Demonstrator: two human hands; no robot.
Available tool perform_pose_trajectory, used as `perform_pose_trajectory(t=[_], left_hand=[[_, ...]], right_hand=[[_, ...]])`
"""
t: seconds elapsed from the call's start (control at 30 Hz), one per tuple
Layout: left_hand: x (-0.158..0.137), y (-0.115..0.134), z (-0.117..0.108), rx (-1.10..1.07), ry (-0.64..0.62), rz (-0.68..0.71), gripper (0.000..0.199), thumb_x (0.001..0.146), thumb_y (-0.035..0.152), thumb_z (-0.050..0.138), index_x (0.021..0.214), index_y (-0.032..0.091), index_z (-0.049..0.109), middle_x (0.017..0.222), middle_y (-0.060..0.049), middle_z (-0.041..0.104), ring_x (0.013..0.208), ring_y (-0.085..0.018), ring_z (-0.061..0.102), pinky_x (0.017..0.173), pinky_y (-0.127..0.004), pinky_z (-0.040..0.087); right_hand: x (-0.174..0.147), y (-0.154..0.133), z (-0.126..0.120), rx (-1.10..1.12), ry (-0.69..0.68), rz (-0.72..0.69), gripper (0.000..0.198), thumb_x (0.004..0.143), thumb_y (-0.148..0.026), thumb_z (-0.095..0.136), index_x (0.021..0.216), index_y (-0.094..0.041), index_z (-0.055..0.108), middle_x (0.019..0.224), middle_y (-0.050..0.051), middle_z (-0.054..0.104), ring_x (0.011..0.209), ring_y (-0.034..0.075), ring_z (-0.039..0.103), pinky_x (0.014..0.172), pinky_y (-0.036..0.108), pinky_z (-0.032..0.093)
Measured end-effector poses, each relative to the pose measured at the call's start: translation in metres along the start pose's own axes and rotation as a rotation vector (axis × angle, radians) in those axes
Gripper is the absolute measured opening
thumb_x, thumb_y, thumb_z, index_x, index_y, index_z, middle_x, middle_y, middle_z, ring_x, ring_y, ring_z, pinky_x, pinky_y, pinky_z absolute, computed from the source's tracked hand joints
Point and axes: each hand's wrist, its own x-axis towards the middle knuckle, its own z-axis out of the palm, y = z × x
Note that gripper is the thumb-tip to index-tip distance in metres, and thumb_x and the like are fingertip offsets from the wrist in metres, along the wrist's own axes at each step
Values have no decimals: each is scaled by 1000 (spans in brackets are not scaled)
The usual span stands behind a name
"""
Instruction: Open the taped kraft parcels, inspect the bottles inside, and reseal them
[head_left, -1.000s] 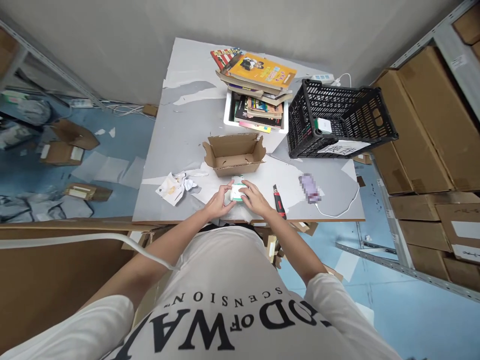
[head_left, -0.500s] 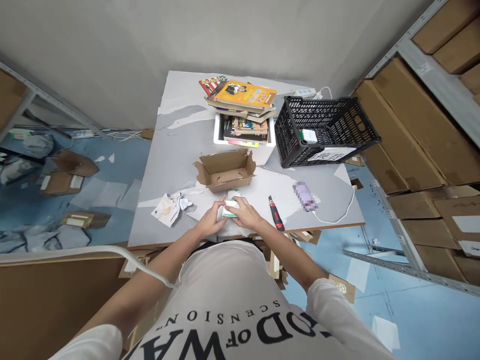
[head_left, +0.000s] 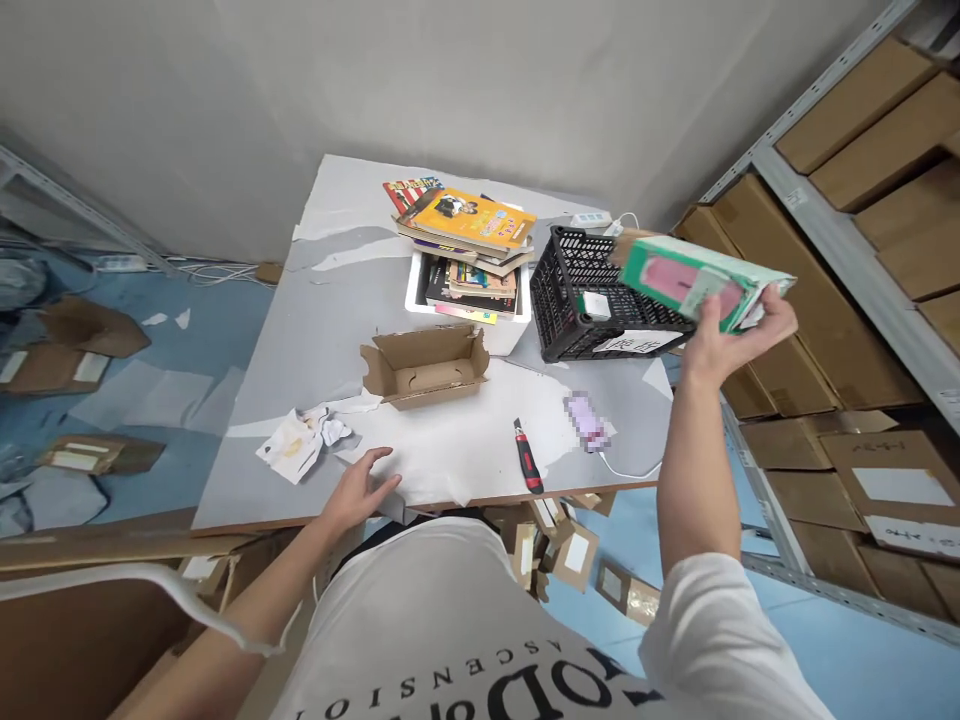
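Observation:
My right hand [head_left: 731, 345] is raised at the right, closed around one end of a green and white box [head_left: 694, 275] with a pink panel on its side. That box is tilted in the air, over the right part of a black plastic crate [head_left: 570, 320], hiding some of it. My left hand [head_left: 365, 490] hovers at the table's near edge with its fingers apart and nothing in them. Closest to it are crumpled white paper [head_left: 296, 445] on its left and an open brown cardboard box [head_left: 427, 385] beyond it.
A red and black utility knife [head_left: 529, 458] lies near the table's front edge. Right of it is a purple phone [head_left: 586, 422] with a white cable. Books [head_left: 472, 218] are stacked on a white bin [head_left: 502, 335]. Cartons [head_left: 892, 480] fill the shelves at right.
My right hand has swung from the table's near edge up and right, with the green and white box in it. My left hand has let go and moved left. The view has shifted too.

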Motion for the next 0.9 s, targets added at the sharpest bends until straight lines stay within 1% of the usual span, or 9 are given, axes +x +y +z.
perform_pose_trajectory(t=[0.07, 0.17, 0.23, 0.37, 0.43, 0.53, 0.67, 0.77, 0.9], left_hand=[[-4, -2, 0, 28, -45, -39, 60, 82, 59, 47, 124, 15, 48, 129, -14, 58, 74, -21, 65, 85, -42, 51], [-13, -7, 0, 29, -72, -82, 63, 81, 62, 48, 121, 14, 52, 126, -15, 60, 101, -28, 64, 85, -38, 52], [-21, -12, 1, 15, -79, -130, 64, 80, 62, 48, 120, 13, 54, 125, -15, 61, 114, -30, 59, 86, -36, 52], [-40, -21, 7, -7, -105, -222, 63, 78, 62, 51, 120, 15, 56, 122, -13, 64, 112, -30, 61, 85, -36, 53], [-46, -24, 11, -5, -119, -243, 62, 76, 62, 53, 117, 16, 58, 117, -13, 67, 111, -30, 62, 92, -38, 51], [-52, -25, 17, -18, -164, -277, 61, 74, 62, 53, 115, 17, 59, 116, -13, 68, 111, -31, 62, 98, -41, 46], [-51, -23, 25, -21, -208, -328, 60, 76, 61, 50, 115, 16, 59, 117, -15, 67, 111, -32, 62, 98, -42, 46], [-48, -25, 26, -14, -186, -317, 58, 75, 59, 50, 114, 17, 60, 114, -14, 68, 109, -32, 62, 97, -42, 46], [-44, -36, 15, 28, -123, -332, 59, 78, 59, 46, 116, 15, 59, 114, -15, 67, 106, -32, 64, 94, -42, 48]], right_hand=[[26, 33, 26, -117, 75, 71, 49, 79, -32, 62, 121, -12, 45, 121, 16, 31, 122, 28, 38, 106, 49, 31], [24, 71, 69, -244, 3, 238, 38, 79, -25, 58, 114, -13, 50, 117, 15, 34, 113, 26, 45, 102, 44, 35], [8, 86, 95, -309, -115, 303, 41, 76, -24, 61, 114, -14, 52, 117, 13, 36, 111, 26, 48, 100, 43, 37], [-24, 100, 136, -424, -430, 324, 46, 73, -38, 64, 114, -18, 55, 118, 12, 41, 105, 27, 53, 99, 50, 35], [-30, 105, 151, -491, -600, 300, 37, 79, -41, 57, 109, -20, 59, 114, 12, 46, 106, 28, 52, 101, 56, 30], [-31, 115, 162, -547, -794, 275, 29, 86, -34, 43, 103, -21, 62, 106, 11, 52, 112, 28, 48, 102, 59, 25], [-31, 123, 162, -549, -897, 293, 37, 85, -42, 43, 111, -22, 60, 113, 13, 54, 119, 29, 45, 105, 62, 20], [-41, 123, 157, -496, -840, 309, 47, 86, -48, 40, 122, -23, 55, 129, 16, 49, 128, 31, 40, 107, 63, 14], [-59, 127, 147, -397, -677, 251, 59, 89, -49, 35, 139, -17, 40, 149, 22, 27, 140, 34, 25, 110, 61, 14]])
